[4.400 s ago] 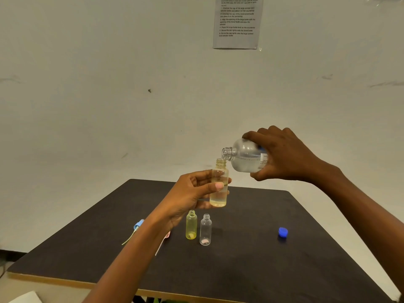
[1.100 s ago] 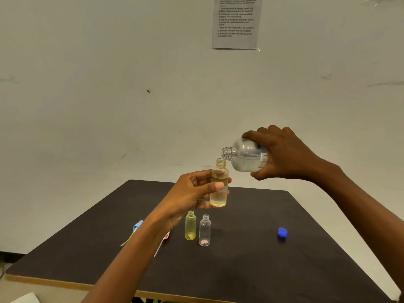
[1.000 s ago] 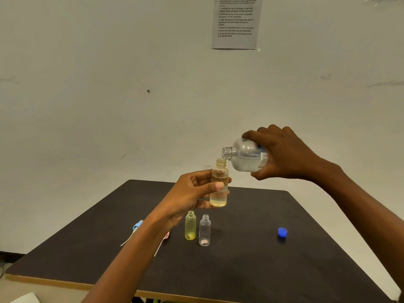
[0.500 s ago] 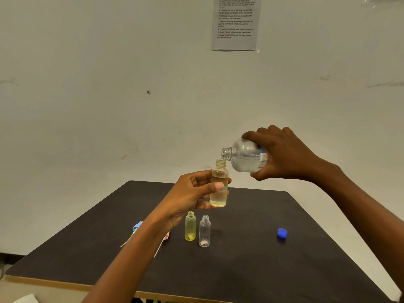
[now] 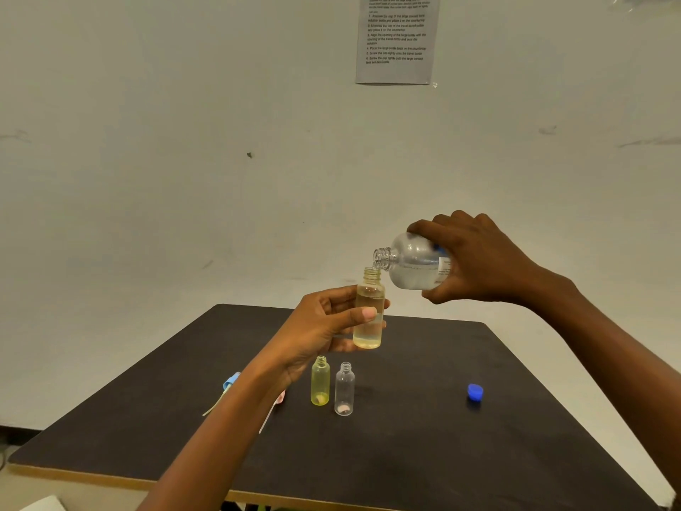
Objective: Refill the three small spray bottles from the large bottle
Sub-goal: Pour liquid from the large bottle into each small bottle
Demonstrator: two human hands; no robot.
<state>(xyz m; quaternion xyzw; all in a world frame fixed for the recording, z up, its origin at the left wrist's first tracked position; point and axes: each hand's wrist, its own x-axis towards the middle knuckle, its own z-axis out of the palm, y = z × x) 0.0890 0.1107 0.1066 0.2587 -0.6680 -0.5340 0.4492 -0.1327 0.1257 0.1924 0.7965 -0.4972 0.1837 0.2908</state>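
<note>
Nothing moved: yellow bottle (image 5: 320, 381), clear bottle (image 5: 344, 389), blue cap (image 5: 475, 392) unobstructed.

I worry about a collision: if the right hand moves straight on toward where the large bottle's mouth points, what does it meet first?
Likely the small bottle in the left hand: the large bottle in the right hand has its mouth just above that neck, though depth is unclear.

The light is soft and even, rather dim, with a slight greenish tone on the wall (image 5: 184, 142). Shadows on the dark table (image 5: 442, 455) are faint. The paper sheet (image 5: 397, 38) at the top is too blurred to read. Straight lines bend near the frame edges.
</note>
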